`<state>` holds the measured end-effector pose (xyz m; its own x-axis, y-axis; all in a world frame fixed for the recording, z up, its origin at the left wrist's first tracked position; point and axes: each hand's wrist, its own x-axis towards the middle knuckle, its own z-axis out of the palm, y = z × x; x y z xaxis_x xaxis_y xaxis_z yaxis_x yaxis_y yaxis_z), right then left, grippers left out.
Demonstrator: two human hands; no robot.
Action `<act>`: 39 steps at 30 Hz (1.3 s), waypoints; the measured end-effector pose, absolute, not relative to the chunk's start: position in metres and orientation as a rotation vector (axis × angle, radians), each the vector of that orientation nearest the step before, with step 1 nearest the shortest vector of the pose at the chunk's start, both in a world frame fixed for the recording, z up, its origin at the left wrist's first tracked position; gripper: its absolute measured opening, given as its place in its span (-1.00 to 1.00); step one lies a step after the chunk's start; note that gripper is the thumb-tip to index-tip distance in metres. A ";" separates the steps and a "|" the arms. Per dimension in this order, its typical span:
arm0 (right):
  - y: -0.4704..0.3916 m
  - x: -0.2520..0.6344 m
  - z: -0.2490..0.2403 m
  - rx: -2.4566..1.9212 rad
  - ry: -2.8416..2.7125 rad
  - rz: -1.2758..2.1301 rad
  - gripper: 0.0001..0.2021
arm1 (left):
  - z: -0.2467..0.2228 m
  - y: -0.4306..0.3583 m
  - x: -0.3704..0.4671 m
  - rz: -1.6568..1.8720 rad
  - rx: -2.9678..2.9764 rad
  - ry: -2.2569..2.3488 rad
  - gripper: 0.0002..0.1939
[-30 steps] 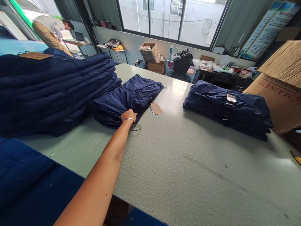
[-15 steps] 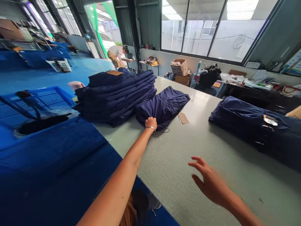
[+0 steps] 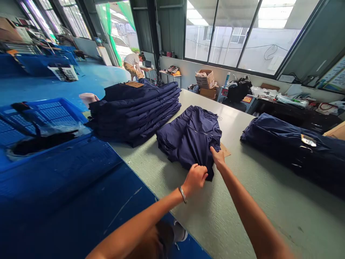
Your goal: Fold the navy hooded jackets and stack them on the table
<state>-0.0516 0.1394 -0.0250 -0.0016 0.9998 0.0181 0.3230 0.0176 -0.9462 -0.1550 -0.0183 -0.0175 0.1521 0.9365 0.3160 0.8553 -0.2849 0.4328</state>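
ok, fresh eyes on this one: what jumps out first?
First, the crumpled navy fabric garment mid-table, held at its near right part by the bare left hand, with a silver metal bracelet on that wrist, and the bare right hand. Then the tall stack of folded navy garments to its left, topped by a brown card tag, and the lower navy fabric pile off to the right.

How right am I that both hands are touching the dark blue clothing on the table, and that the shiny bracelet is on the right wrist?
One thing is off: the head view shows the bracelet at the wrist of the left hand, not the right hand. Both are touching the dark blue clothing on the table.
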 end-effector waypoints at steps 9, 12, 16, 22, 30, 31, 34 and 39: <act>0.065 0.062 -0.026 -1.613 -1.114 0.920 -0.58 | -0.062 -0.101 -0.092 0.715 2.402 1.582 -0.91; 0.014 0.134 -0.019 -1.650 -1.069 0.796 -0.54 | -0.064 -0.115 -0.069 0.762 2.496 1.545 -0.89; -0.071 0.231 -0.019 -1.836 -1.100 0.488 -0.43 | -0.063 -0.134 -0.018 0.705 2.634 1.282 -0.90; -0.206 0.310 -0.010 -2.074 -1.278 0.440 -0.47 | -0.059 -0.175 0.027 0.483 2.712 0.961 -0.89; -0.237 0.353 0.030 -1.918 -1.523 0.901 -0.58 | -0.041 -0.195 -0.073 0.679 2.556 1.114 -0.74; -0.229 0.357 0.034 -1.950 -1.523 0.778 -0.61 | -0.039 -0.197 -0.087 0.750 2.551 1.135 -0.73; -0.211 0.340 0.033 -1.957 -1.623 0.556 -0.63 | -0.030 -0.201 -0.111 1.018 2.496 1.347 -0.76; -0.225 0.246 0.001 -1.622 -2.300 0.619 -0.02 | -0.008 -0.190 -0.099 1.264 2.214 1.621 -0.77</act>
